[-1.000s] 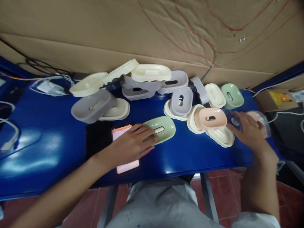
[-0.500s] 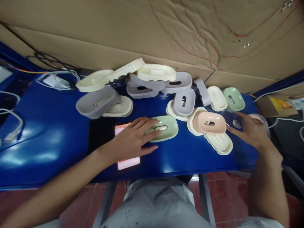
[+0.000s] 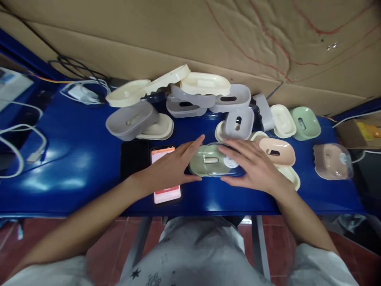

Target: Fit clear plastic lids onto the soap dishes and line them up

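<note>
A green soap dish (image 3: pixel 198 161) lies near the middle of the blue table. My left hand (image 3: pixel 169 167) is at its left end, thumb and fingers on either side. A clear plastic lid (image 3: pixel 218 171) with a round white sticker overlaps the dish's right part. My right hand (image 3: pixel 253 163) grips the lid's right end, fingers along the far side and thumb along the near side. Whether the lid is seated on the dish I cannot tell. A peach soap dish (image 3: pixel 282 151) sits just beyond my right hand, above a cream tray (image 3: pixel 291 176).
A lit phone (image 3: pixel 166 196) lies by my left wrist, beside a black flat object (image 3: pixel 133 157). Grey dishes (image 3: pixel 131 121) and cream trays (image 3: pixel 205 83) are heaped at the back. A lidded peach dish (image 3: pixel 331 161) stands at the right. White cables (image 3: pixel 38 149) lie at the left.
My right hand has come left from the right side of the table, bringing the clear lid over the green soap dish. My left hand has shifted to the dish's left end.
</note>
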A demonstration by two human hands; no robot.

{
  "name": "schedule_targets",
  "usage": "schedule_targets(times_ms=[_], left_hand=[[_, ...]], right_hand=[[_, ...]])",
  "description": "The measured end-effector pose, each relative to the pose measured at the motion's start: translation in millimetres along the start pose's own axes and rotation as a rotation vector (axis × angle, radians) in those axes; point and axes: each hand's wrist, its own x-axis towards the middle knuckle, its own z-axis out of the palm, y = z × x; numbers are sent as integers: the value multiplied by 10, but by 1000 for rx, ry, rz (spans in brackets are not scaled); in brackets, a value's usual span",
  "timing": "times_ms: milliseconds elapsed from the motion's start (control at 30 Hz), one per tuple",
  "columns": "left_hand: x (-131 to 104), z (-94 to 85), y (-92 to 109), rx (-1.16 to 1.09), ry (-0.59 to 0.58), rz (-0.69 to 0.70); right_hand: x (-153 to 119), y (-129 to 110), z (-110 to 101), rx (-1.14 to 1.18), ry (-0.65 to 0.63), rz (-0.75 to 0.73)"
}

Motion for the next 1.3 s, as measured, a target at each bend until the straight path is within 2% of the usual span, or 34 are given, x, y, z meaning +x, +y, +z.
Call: schedule_targets(times_ms=[67, 167, 400, 567, 833, 1000, 1133, 1300], left_hand=[[2, 12, 6, -21, -12, 19], [-1, 24, 19, -51, -11, 44], [-15, 43, 4, -103, 13, 56], [-7, 24, 2, -139, -6, 66], [-23, 23, 5, -109, -11, 91], [-19, 27, -19, -103, 4, 101], [-22, 21, -35, -151, 4, 92], [-8, 7, -29, -251, -51, 108]], right_hand=[[110, -49, 196, -3, -3, -37], [102, -60, 376, 27, -4, -49], [44, -76, 545, 72, 40, -30], [65, -88, 580, 83, 91, -41], [40, -122, 601, 31, 79, -61], [57, -72, 562, 111, -15, -49], [52, -55, 542, 78, -57, -47], [15, -104, 607, -7, 50, -87]])
